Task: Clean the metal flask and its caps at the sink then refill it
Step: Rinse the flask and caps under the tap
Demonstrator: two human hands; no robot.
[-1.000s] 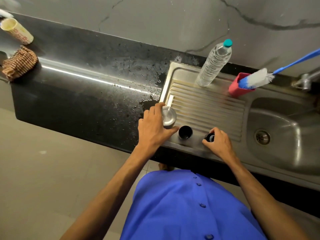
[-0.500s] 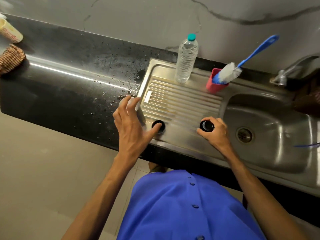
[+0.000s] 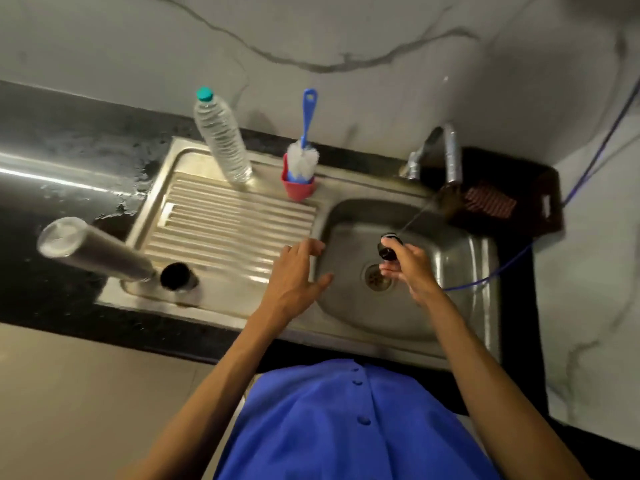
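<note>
**Cap under the running tap**

The right hand (image 3: 414, 268) is holding a small black cap (image 3: 389, 245) in a closed grip over the sink basin (image 3: 450, 271), under a thin stream from the tap (image 3: 450, 150). The left hand (image 3: 294, 275) is hovering at the basin's left edge, fingers spread and gripping nothing. The metal flask (image 3: 93, 251) is standing inverted on the draining board (image 3: 225, 223) at the front left corner (a second dark cap (image 3: 176, 276) is sitting just beside it). A plastic water bottle (image 3: 221, 136) and a bottle brush (image 3: 303, 150) in a red holder (image 3: 298, 188) are standing at the back.
</note>
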